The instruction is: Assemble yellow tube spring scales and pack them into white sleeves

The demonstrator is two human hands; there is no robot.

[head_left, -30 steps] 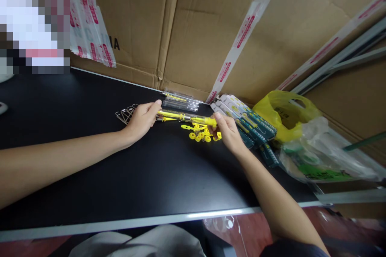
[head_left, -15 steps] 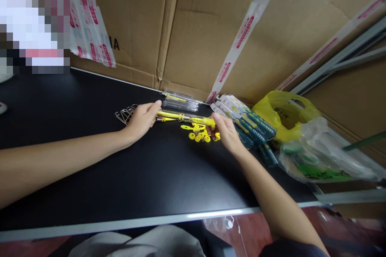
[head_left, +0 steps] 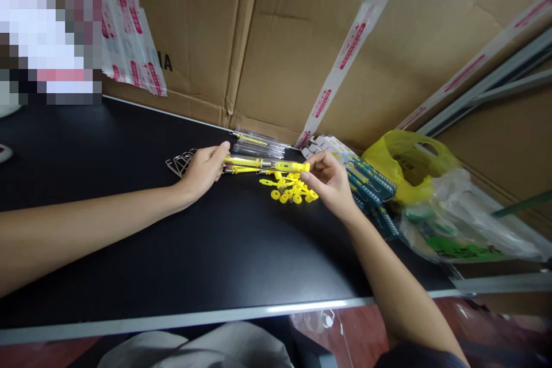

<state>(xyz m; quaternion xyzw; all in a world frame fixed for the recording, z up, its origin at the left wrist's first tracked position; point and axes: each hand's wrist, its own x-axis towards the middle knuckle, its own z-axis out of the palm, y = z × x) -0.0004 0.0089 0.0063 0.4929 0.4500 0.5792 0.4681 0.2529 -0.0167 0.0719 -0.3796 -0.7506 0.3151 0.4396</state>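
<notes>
My left hand (head_left: 202,170) is wrapped round the left end of a clear-tubed spring scale (head_left: 267,164) with yellow fittings. It lies almost level above the black table. At the tube's right end, my right hand (head_left: 330,184) has thumb and forefinger on either side of the yellow end cap (head_left: 303,167). Just under the scale lies a pile of small yellow caps and rings (head_left: 285,196), with more yellow scale parts partly hidden behind. Metal hooks (head_left: 176,164) lie beside my left hand. Several clear tubes (head_left: 261,146) lie at the back edge.
Dark green and white printed boxes (head_left: 366,178) are stacked right of my right hand. Past them sit a yellow plastic bag (head_left: 401,164) and a clear bag (head_left: 457,218). Large taped cartons (head_left: 284,40) rise along the table's (head_left: 215,259) back edge. A blurred patch covers the upper left.
My right thumb has moved from the top of the yellow end cap to its lower side, and the fingers have spread round its end. My left hand keeps its hold.
</notes>
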